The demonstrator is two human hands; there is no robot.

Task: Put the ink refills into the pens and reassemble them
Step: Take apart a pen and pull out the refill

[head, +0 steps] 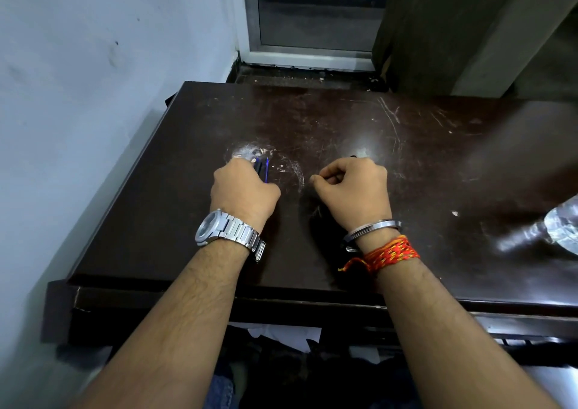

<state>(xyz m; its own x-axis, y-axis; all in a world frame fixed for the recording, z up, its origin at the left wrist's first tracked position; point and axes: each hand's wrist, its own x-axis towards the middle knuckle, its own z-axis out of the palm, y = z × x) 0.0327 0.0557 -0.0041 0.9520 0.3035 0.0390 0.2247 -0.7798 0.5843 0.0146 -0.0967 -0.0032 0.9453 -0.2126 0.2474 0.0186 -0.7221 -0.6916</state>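
My left hand (242,188) rests on the dark brown table (438,164), fingers curled over a dark pen body (259,167) and a thin blue ink refill (266,170) that stick out past the knuckles. How it grips them is hidden. My right hand (353,185) lies a short way to the right, closed into a loose fist. A small dark tip (353,156) shows just beyond its knuckles, and whatever the fingers hold is hidden. The thumb and forefinger are pinched together.
A clear plastic bottle (563,230) lies at the table's right edge. A white wall (93,95) runs close along the table's left side. Behind the table are a metal door frame (253,17) and a dark panel (438,26). Scratches and white marks cover the tabletop.
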